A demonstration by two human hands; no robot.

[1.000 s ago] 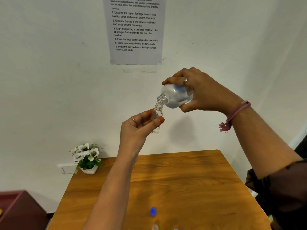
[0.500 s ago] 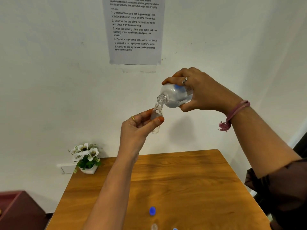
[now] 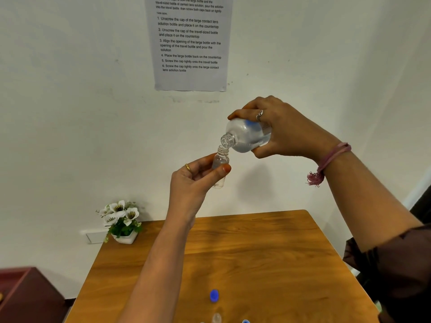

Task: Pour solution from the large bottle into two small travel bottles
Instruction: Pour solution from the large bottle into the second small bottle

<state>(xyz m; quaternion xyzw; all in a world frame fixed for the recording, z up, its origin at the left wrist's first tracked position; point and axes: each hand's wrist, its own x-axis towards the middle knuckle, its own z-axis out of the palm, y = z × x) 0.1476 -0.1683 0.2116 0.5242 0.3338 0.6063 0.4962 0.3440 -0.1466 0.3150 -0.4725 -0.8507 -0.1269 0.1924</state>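
While the left hand (image 3: 193, 183) pinched the small travel bottle (image 3: 220, 165) upright above the wooden table (image 3: 256, 252), the right hand (image 3: 286, 131) gripped the tilted large bottle (image 3: 247, 136), its mouth touching or just over the small neck. Judgement: tilt slowly, keep mouths aligned, watch fill level; blue cap (image 3: 214, 295) lay below.

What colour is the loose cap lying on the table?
Blue; the cap shows best in the head view.

Bright even light, soft wall shadows, wide-angle edge bending
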